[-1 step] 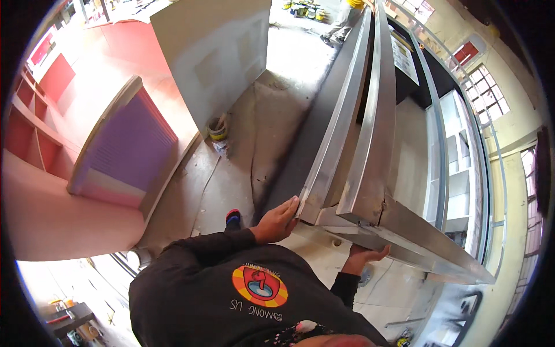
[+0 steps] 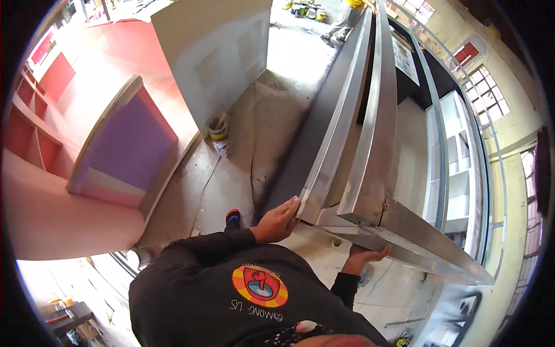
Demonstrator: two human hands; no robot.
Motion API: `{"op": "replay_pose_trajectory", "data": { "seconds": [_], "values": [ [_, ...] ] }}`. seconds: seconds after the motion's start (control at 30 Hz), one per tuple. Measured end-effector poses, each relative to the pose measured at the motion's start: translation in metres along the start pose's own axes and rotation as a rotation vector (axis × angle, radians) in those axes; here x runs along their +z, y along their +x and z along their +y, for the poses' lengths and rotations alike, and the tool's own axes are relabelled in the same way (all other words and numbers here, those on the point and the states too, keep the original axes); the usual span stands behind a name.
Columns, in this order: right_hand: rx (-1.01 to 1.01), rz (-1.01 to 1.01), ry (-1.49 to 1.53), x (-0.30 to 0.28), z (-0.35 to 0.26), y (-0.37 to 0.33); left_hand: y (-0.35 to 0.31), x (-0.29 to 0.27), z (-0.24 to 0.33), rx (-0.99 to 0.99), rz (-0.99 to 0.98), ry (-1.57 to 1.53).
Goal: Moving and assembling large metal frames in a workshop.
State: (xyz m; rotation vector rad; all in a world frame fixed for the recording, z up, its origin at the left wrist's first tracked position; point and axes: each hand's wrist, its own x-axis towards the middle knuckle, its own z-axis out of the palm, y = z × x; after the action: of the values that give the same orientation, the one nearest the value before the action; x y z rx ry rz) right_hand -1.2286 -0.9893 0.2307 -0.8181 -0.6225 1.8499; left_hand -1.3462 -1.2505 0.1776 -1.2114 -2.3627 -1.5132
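A long metal frame (image 2: pixel 373 139) of bare square tubing runs from close in front of me to the far end of the room. My left hand (image 2: pixel 277 221) grips the near left corner of this frame, with its fingertips against the side of the outer tube and part of the fingers hidden. Below the near crossbar, my right hand (image 2: pixel 368 254) is wrapped round the underside from beneath, so most of that grip is covered. At the far end a person in a yellow top (image 2: pixel 351 17) has a hand near the same frame.
Left of the frame stand a pale grey panel (image 2: pixel 214 63), a purple and pink curved panel (image 2: pixel 127 144) and pink shelving (image 2: pixel 43 144). A bucket (image 2: pixel 217 128) is on the floor (image 2: pixel 237 168) between. White shelves (image 2: pixel 459 173) and a window (image 2: pixel 485 92) lie to the right.
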Motion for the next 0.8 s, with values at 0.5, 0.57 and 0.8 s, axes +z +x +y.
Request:
{"op": "replay_pose_trajectory", "data": {
  "seconds": [0.5, 0.57, 0.8],
  "values": [
    [0.031, 0.028, -0.039, 0.01, -0.003, -0.008, -0.003, 0.011, -0.01, 0.097, -0.038, 0.12],
    [0.009, 0.017, -0.059, 0.011, -0.003, -0.01, -0.004, 0.01, -0.011, 0.114, -0.028, 0.128],
    [0.036, 0.035, -0.003, 0.006, 0.0, -0.005, -0.002, 0.008, -0.014, 0.075, -0.071, 0.098]
  ]
}}
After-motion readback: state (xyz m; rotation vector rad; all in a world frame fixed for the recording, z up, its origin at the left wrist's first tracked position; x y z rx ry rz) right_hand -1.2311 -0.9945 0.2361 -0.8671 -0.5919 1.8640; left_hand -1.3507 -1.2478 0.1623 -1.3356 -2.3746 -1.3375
